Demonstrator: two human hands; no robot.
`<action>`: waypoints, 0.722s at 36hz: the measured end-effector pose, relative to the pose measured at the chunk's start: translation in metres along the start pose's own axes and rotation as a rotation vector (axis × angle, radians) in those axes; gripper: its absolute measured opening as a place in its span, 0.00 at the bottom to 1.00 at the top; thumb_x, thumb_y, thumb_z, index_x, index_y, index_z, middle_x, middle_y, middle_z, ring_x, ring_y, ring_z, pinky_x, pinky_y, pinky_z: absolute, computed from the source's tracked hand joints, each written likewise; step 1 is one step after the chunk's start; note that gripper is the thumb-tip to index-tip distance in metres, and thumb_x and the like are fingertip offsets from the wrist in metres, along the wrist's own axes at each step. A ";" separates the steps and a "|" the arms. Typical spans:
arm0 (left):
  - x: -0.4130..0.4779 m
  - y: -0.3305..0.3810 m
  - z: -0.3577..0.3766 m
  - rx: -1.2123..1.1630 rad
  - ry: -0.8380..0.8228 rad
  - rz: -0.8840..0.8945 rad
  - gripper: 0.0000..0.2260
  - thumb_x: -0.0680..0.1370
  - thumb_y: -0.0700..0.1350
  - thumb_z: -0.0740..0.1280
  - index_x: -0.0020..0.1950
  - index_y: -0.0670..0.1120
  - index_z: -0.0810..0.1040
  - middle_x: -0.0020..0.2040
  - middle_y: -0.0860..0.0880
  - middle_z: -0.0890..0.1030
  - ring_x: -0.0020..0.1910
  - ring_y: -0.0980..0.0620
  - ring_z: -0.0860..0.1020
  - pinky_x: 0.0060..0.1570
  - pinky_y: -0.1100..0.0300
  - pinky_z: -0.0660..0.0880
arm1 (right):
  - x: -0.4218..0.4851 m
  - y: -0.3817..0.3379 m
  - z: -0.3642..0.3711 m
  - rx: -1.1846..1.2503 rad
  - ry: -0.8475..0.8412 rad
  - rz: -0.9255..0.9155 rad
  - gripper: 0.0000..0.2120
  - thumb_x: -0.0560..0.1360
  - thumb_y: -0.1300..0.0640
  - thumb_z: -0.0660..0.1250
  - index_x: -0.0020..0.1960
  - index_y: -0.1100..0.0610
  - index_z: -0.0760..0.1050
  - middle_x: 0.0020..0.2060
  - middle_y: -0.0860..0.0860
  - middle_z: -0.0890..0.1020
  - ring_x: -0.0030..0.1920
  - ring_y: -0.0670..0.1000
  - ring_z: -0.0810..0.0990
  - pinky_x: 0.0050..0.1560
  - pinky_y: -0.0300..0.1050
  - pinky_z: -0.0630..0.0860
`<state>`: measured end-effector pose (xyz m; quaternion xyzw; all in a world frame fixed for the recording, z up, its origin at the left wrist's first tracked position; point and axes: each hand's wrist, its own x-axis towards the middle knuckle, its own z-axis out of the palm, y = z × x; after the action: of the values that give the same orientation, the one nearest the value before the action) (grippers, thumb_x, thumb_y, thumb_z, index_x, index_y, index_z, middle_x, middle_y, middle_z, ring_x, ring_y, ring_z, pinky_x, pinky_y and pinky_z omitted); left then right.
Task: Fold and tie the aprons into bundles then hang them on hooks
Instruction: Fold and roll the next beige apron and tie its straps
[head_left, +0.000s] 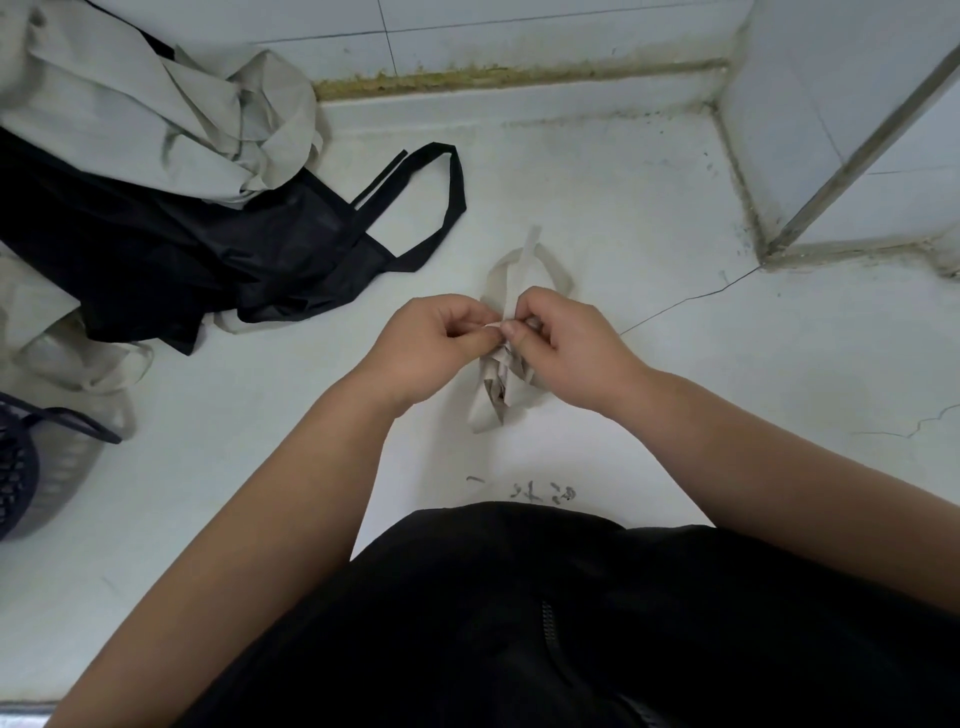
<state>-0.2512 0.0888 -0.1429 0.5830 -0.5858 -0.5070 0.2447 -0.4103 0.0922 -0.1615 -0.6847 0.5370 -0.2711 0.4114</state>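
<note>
Just above centre on the white surface (701, 364), the left hand (434, 340) and right hand (563, 338) each pinch a strap of the small beige apron bundle (496, 387), apparently mid-knot, so one bundle looks nearly tied. At ten o'clock a black apron (171, 249) and a loose beige apron (135, 98) lie unfolded (no hooks in view), so most of the work remains.

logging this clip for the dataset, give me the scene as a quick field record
activity: tying a folded apron into a bundle
left hand: pinches the beige strap
right hand: pinches the same strap
beige bundle: on the white surface, under both hands
black apron: unfolded, at left
beige cloth heap: partly over the black apron
basket: dark, at left edge
hooks: not in view
</note>
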 end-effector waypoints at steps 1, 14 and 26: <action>0.000 -0.001 0.000 -0.018 0.021 0.000 0.03 0.76 0.39 0.70 0.45 0.47 0.81 0.39 0.54 0.83 0.37 0.62 0.80 0.43 0.70 0.75 | 0.000 0.000 0.001 0.037 0.004 0.022 0.07 0.79 0.60 0.62 0.41 0.57 0.69 0.27 0.45 0.73 0.26 0.38 0.71 0.30 0.29 0.66; -0.007 -0.001 0.021 0.191 0.225 0.173 0.11 0.75 0.41 0.70 0.48 0.53 0.68 0.43 0.55 0.83 0.41 0.62 0.80 0.42 0.71 0.74 | 0.006 -0.003 -0.004 0.076 0.069 0.201 0.14 0.79 0.56 0.63 0.41 0.64 0.79 0.29 0.54 0.74 0.30 0.47 0.69 0.35 0.39 0.65; -0.012 -0.008 0.025 0.265 0.293 0.256 0.09 0.75 0.41 0.70 0.44 0.50 0.71 0.39 0.54 0.81 0.40 0.58 0.78 0.43 0.62 0.76 | 0.004 -0.002 -0.006 -0.194 0.091 0.032 0.08 0.79 0.57 0.62 0.45 0.58 0.78 0.29 0.44 0.73 0.30 0.43 0.70 0.32 0.30 0.65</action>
<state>-0.2673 0.1089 -0.1551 0.5983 -0.6748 -0.3004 0.3106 -0.4129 0.0869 -0.1569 -0.6995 0.5898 -0.2419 0.3230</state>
